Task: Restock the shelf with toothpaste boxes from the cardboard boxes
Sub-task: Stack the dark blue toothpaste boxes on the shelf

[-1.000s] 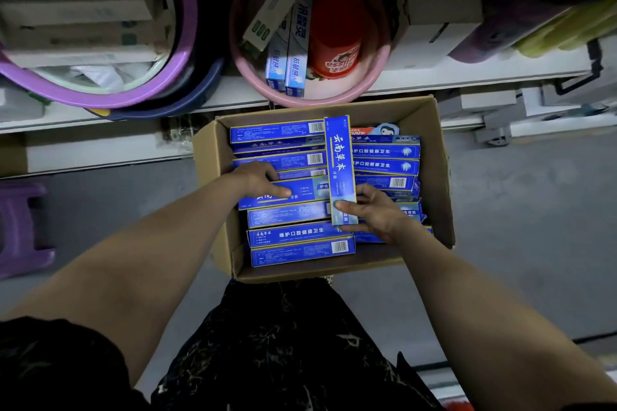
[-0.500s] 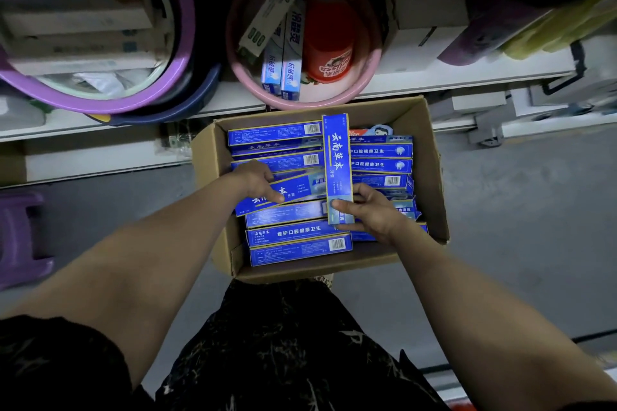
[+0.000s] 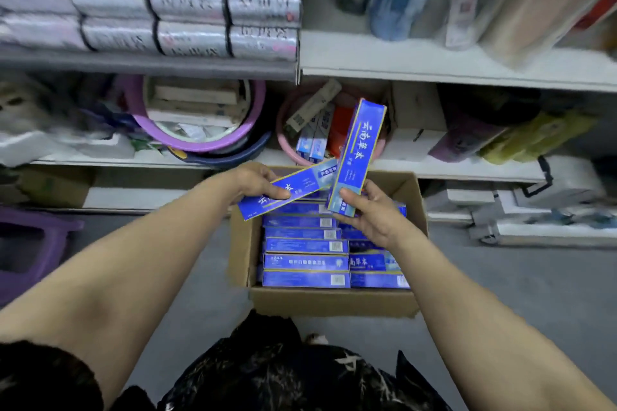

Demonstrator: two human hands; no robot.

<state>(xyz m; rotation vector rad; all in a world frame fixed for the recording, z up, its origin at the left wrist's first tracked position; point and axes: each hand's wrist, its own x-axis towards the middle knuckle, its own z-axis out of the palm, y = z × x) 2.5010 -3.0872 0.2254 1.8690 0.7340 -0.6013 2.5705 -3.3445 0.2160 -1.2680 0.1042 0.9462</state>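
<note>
Cardboard box (image 3: 329, 302) sits on the floor (image 3: 500, 294), centre, just in front of the bottom shelf (image 3: 450, 170). Stacked toothpaste boxes (image 3: 305, 262) lie flat inside it in two side-by-side columns. Left hand (image 3: 257, 182) holds the slanted box (image 3: 290, 190) over the far-left corner. Right hand (image 3: 370, 210) holds the upright box (image 3: 357, 157) over the far middle, top end in front of the small basin (image 3: 283, 143). The two held boxes overlap where they meet. On the bottom shelf, the small basin is directly behind the cardboard box with a few packs in it. Nested basins (image 3: 200, 140) are left of it, shelf carton (image 3: 417, 130) right. Upper shelf (image 3: 434, 67) above, wrapped packs (image 3: 187, 3) on its left part. Stool (image 3: 30, 243) on the floor, far left.
</note>
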